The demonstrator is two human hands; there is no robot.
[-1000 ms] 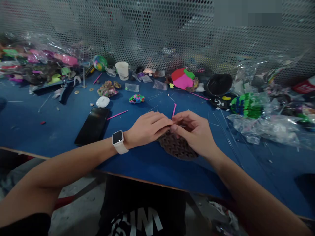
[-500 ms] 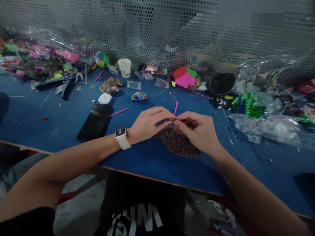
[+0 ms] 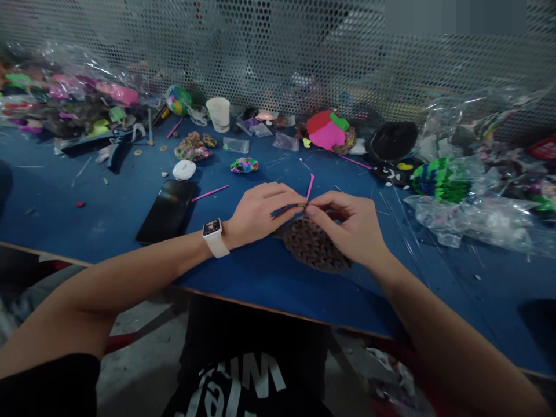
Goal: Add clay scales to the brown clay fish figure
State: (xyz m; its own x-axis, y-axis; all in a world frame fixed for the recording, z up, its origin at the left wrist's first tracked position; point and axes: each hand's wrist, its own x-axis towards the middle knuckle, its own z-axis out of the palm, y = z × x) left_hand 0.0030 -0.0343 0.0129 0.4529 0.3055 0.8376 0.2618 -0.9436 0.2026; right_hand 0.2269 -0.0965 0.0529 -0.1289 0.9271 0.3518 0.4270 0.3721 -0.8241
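My left hand (image 3: pixel 264 209) and my right hand (image 3: pixel 350 223) meet fingertip to fingertip above the blue table (image 3: pixel 243 272). Between their pinched thumbs and forefingers sits a small brown piece (image 3: pixel 303 205), mostly covered by the fingers. Just below them lies a dark brown shape (image 3: pixel 315 246) with rows of overlapping, scale-like texture; my right hand covers part of its upper right. A pink modelling tool (image 3: pixel 310 186) lies right behind the fingertips. On my left wrist is a white watch (image 3: pixel 212 229).
To the left lie a black phone (image 3: pixel 167 211), a white case (image 3: pixel 184 169) and another pink stick (image 3: pixel 210 193). Farther back are a paper cup (image 3: pixel 218 114), colourful clay pieces (image 3: pixel 244 165) and a black bowl (image 3: pixel 393 141). Plastic bags (image 3: pixel 469 217) crowd the right, before a perforated metal screen (image 3: pixel 278 52).
The view has tilted slightly, so everything sits a little higher in the picture. Both hands keep their pinch over the brown shape, with only slight finger movement.
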